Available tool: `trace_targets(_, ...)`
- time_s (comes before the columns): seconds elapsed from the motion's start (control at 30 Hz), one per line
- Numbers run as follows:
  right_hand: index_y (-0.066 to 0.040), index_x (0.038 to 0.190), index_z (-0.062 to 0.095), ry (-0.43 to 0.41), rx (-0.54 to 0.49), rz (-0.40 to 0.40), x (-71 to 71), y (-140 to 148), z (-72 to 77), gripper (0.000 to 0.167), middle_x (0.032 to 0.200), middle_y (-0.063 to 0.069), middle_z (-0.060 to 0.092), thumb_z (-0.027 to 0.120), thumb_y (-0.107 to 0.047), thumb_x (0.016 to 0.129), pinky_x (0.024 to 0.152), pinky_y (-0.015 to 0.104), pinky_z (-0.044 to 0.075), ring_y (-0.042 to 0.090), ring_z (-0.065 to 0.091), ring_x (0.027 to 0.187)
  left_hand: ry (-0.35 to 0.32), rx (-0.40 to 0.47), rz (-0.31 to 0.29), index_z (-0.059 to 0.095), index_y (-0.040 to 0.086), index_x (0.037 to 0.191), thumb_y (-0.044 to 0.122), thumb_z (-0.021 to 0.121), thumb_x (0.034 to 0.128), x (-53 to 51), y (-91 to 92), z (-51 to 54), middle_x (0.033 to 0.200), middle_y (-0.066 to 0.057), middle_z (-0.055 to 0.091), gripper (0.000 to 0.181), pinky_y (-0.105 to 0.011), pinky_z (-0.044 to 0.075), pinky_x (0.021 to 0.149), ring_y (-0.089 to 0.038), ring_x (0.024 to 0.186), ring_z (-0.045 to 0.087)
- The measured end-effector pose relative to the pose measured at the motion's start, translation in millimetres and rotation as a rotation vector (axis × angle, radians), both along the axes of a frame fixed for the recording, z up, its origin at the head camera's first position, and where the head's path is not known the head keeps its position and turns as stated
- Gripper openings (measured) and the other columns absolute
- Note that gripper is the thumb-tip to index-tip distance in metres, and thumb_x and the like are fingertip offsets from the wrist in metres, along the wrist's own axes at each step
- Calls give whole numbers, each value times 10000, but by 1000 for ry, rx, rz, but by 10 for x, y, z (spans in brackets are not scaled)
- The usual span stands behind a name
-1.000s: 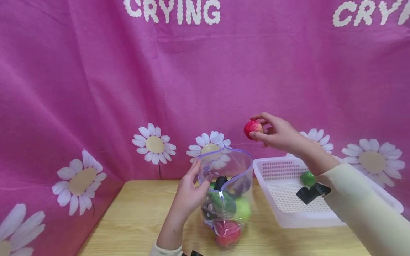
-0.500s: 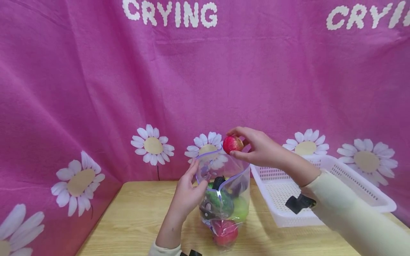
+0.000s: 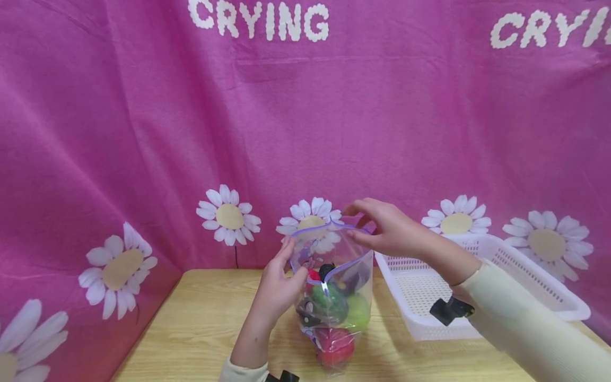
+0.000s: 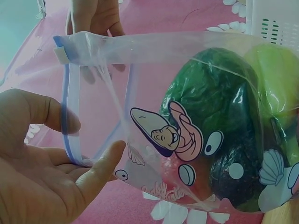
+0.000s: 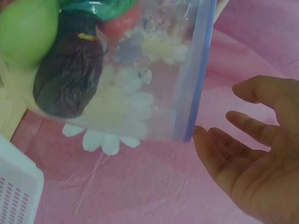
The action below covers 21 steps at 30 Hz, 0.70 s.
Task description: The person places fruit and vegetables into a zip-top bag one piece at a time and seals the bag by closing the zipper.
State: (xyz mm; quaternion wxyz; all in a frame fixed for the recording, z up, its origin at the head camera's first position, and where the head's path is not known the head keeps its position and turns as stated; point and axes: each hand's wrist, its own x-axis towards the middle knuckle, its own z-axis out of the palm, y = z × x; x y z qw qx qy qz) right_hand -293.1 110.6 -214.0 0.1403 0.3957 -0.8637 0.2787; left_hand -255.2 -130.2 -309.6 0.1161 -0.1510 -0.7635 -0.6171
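A clear zip bag (image 3: 350, 265) with a purple-blue rim and cartoon prints stands with its mouth open. My left hand (image 3: 279, 289) holds the bag's left rim between thumb and fingers. Inside are a dark green fruit or vegetable (image 4: 212, 86), a light green fruit (image 3: 358, 312), a blackish wrinkled fruit (image 5: 70, 74), and a red fruit (image 3: 335, 345) at the bottom. Another small red fruit (image 3: 313, 275), partly hidden, shows near my left thumb. Over the right side of the bag's mouth is my right hand (image 3: 389, 228), its fingers parted with nothing between them.
To the right of the bag stands a white slotted plastic basket (image 3: 415, 289), partly covered by my right forearm. Both rest on a wooden table (image 3: 200, 323). A pink cloth (image 3: 267, 132) with daisies hangs right behind the table.
My right hand came left from above the basket to the bag's mouth and let go of the red fruit, which is now inside the bag. The left hand stays on the rim.
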Motion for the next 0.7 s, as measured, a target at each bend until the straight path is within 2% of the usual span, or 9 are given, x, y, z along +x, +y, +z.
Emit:
trace_targets(0.23,-26,1220,655,50,-16,-55,-25,219,-27,308,1180,149,675,715,-50,919,732,298,610,278,702,994,-7,-1,12,312,-47,1556,41,572,953,-1,-85,33,1683,-162,161,663,-461,422,1060,-416,1481,297)
trace_targets(0.4,-1,1212,649,67,11,-120,-101,521,-129,320,1169,163,684,731,-59,909,737,333,613,275,702,968,-29,2,46,315,-17,1567,48,572,956,-8,-133,65,1693,-116,151,666,-449,453,1032,-408,1483,300)
trace_targets(0.53,48,1199,639,77,37,-164,-203,857,-303,337,1144,207,690,740,-60,897,725,380,616,296,713,927,-50,-8,66,316,6,1574,62,572,954,-24,-169,76,1698,-94,148,674,-446,478,1012,-403,1487,294)
trace_targets(0.7,88,1176,621,-7,87,-280,-331,1320,-654,356,1112,258,677,749,-75,887,785,495,598,331,703,897,-51,-37,84,311,-9,1572,66,568,949,-30,-226,92,1697,-106,145,677,-428,520,986,-416,1486,289)
